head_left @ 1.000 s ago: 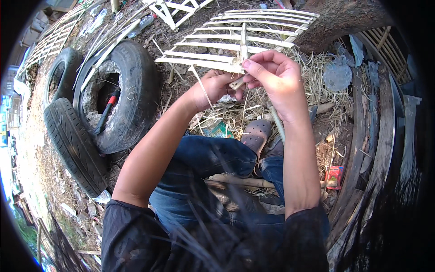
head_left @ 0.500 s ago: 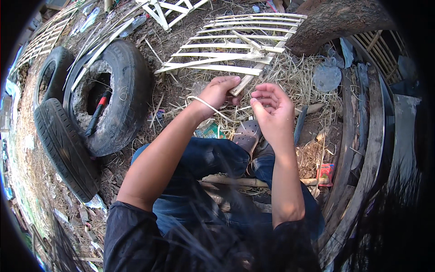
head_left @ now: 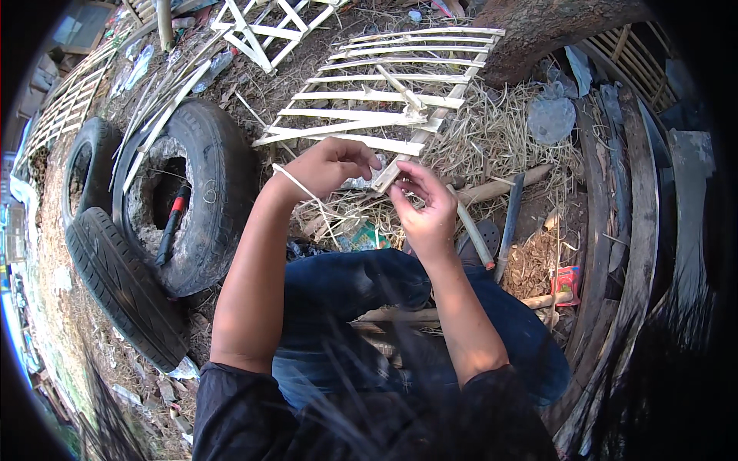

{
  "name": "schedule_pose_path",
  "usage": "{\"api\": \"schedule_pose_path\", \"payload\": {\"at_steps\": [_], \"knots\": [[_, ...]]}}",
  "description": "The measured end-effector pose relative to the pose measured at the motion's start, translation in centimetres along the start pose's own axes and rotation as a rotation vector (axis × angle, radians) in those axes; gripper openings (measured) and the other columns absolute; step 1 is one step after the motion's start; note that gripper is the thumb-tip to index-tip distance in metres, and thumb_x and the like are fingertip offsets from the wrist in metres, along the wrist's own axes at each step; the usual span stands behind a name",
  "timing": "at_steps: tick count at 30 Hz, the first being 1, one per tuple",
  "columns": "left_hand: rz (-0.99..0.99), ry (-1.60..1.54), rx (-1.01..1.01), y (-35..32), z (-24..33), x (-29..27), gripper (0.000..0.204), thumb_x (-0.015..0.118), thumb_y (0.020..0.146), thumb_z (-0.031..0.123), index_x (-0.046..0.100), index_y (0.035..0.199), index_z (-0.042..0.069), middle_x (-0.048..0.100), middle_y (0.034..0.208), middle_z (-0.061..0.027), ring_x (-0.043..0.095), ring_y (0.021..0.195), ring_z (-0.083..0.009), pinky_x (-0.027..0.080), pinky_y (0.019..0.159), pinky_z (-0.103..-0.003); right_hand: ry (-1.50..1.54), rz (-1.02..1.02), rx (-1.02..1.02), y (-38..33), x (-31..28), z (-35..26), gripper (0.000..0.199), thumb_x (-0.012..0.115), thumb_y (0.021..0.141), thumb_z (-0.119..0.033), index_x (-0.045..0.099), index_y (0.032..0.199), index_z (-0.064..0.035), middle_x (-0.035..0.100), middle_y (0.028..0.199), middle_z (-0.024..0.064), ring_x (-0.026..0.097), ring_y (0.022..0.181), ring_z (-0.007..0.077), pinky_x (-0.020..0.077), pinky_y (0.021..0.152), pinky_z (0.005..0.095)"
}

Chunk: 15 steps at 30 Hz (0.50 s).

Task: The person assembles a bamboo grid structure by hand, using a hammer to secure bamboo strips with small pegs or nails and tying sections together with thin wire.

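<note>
A lattice panel of pale bamboo slats [head_left: 369, 97] lies on the ground ahead, its long side strip [head_left: 389, 175] pointing toward me. My right hand [head_left: 424, 211] grips the near end of that strip between thumb and fingers. Just left of the end, my left hand [head_left: 327, 165] is off the strip, its fingers bent and apart with nothing seen in them. A thin pale bamboo strip [head_left: 296, 183] loops around my left wrist and trails below it. Shavings lie beneath both hands.
Old tires [head_left: 219, 192] stand at the left, with a black-and-red handle [head_left: 174, 223] inside one. A tree trunk [head_left: 561, 31] rises at the far right. Weathered planks [head_left: 642, 253] line the right side. A cut branch [head_left: 507, 186] and a red packet [head_left: 566, 284] lie nearer.
My left hand has let go of the strip's end and moved left. My right hand has come in from the right onto that end. The whole view has shifted slightly.
</note>
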<state>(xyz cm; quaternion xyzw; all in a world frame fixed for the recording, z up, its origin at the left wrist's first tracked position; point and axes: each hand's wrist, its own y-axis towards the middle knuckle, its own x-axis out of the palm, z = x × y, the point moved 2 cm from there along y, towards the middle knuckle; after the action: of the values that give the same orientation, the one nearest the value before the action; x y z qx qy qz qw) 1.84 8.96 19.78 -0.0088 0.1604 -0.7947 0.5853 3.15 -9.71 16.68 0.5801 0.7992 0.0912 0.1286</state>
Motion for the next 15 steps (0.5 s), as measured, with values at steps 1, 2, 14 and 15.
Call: {"api": "schedule_pose_path", "payload": {"at_steps": [1, 2, 14, 15], "knots": [[0.038, 0.038, -0.010, -0.6, 0.0, -0.7, 0.026, 0.051, 0.078, 0.001, 0.063, 0.102, 0.000, 0.064, 0.093, -0.0059, 0.059, 0.088, -0.0123, 0.046, 0.082, -0.026, -0.017, 0.002, -0.017, 0.0, 0.3, 0.0, 0.033, 0.067, 0.074, 0.004, 0.061, 0.105, -0.0014, 0.065, 0.098, 0.0110, 0.065, 0.082, 0.0183, 0.0542, 0.073, 0.0285], [0.005, -0.047, -0.020, -1.4, 0.0, -1.2, 0.026, 0.055, 0.076, -0.002, 0.062, 0.101, -0.001, 0.064, 0.093, -0.0068, 0.060, 0.090, -0.0126, 0.046, 0.084, -0.026, 0.004, 0.013, -0.008, 0.0, 0.6, -0.1, 0.033, 0.068, 0.073, 0.003, 0.061, 0.106, -0.0020, 0.065, 0.098, 0.0104, 0.065, 0.083, 0.0187, 0.0538, 0.074, 0.0280], [0.138, 0.065, 0.216, -2.2, 0.5, -1.6, 0.018, 0.076, 0.072, 0.011, 0.069, 0.085, 0.001, 0.067, 0.079, -0.0050, 0.060, 0.076, -0.0093, 0.047, 0.072, -0.025, 0.084, 0.060, -0.041, 0.8, 2.2, -1.1, 0.035, 0.068, 0.074, 0.004, 0.061, 0.107, -0.0019, 0.065, 0.098, 0.0105, 0.065, 0.085, 0.0176, 0.0535, 0.075, 0.0275], [0.163, 0.057, 0.239, -2.0, 0.5, -1.3, 0.017, 0.076, 0.072, 0.011, 0.069, 0.084, 0.001, 0.067, 0.078, -0.0050, 0.060, 0.075, -0.0092, 0.047, 0.071, -0.025, 0.086, 0.066, -0.044, 0.9, 2.2, -1.0, 0.034, 0.068, 0.074, 0.004, 0.061, 0.107, -0.0019, 0.065, 0.098, 0.0105, 0.065, 0.085, 0.0176, 0.0536, 0.075, 0.0276]]}}
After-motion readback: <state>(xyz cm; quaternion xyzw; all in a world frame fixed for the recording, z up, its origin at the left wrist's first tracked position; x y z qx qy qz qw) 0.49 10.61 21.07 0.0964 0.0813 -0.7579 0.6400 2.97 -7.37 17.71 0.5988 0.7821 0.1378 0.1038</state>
